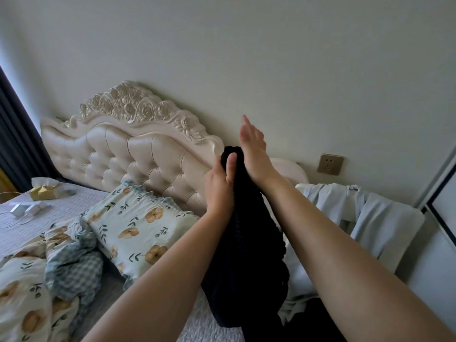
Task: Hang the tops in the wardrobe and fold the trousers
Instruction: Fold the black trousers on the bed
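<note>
Above the bed (pixel 61 201) your left hand (pixel 219 183) pinches the dark knitted garment (pixel 246 243), right hand (pixel 254 146) flat, fingers straight, against it; slacken that thumb and it could drop.

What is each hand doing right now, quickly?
Left hand: grips the black garment near its top.
Right hand: open, fingers straight.

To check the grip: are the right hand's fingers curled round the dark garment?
No, the right hand has straight fingers; the left hand grips the dark garment.
</note>
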Motion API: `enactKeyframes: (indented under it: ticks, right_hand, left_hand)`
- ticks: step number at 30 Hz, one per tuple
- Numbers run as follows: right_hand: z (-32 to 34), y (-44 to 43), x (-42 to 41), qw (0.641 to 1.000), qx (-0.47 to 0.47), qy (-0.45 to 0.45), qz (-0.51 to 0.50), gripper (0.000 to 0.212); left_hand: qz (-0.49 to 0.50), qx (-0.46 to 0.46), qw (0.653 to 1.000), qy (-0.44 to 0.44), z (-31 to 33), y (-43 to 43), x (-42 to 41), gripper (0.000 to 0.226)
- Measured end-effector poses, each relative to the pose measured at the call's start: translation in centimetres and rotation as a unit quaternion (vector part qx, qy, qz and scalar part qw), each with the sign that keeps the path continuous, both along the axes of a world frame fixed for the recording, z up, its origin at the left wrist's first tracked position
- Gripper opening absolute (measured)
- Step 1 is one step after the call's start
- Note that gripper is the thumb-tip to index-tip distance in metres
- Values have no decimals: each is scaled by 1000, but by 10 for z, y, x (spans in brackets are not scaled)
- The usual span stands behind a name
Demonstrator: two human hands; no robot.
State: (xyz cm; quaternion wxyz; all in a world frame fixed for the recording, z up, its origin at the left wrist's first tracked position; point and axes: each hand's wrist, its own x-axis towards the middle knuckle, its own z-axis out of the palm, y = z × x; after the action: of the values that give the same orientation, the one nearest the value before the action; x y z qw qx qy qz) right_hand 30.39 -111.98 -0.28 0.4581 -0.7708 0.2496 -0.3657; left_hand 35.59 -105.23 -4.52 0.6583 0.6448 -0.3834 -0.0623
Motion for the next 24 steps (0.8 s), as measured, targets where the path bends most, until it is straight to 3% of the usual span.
enactKeyframes:
  ticks: [1,3,6,8,11,15,19,21,24]
  right_hand:
    - [-1,-1,-3,1000,-4,24,17,51]
    - [-7,-4,-18,992,94,5,88,56]
    - [-39,-21,-45,952,252,-62,164,103]
    - [-65,-30,-59,931,297,-87,192,116]
    - [-100,-32,-61,945,276,-33,172,93]
    - [-132,-33,-44,930,344,27,126,65]
    - [-109,-21,-20,930,336,17,144,30]
    - [-84,-11,-7,939,307,-10,154,29]
    - [-66,3,7,925,329,-9,189,30]
  left_hand:
    - [23,41,999,-19,-2,-2,2,58]
    - [68,91,993,22,-6,-7,14,52]
    - [125,108,978,128,-7,-8,38,59]
    - [151,99,969,167,-11,-6,52,62]
    - [166,59,958,228,-12,1,60,59]
    - [148,3,944,295,-11,15,65,60]
    - [93,-22,947,306,-3,33,77,57]
    - [62,-36,953,293,6,49,86,40]
    - [36,-89,948,304,25,75,93,42]
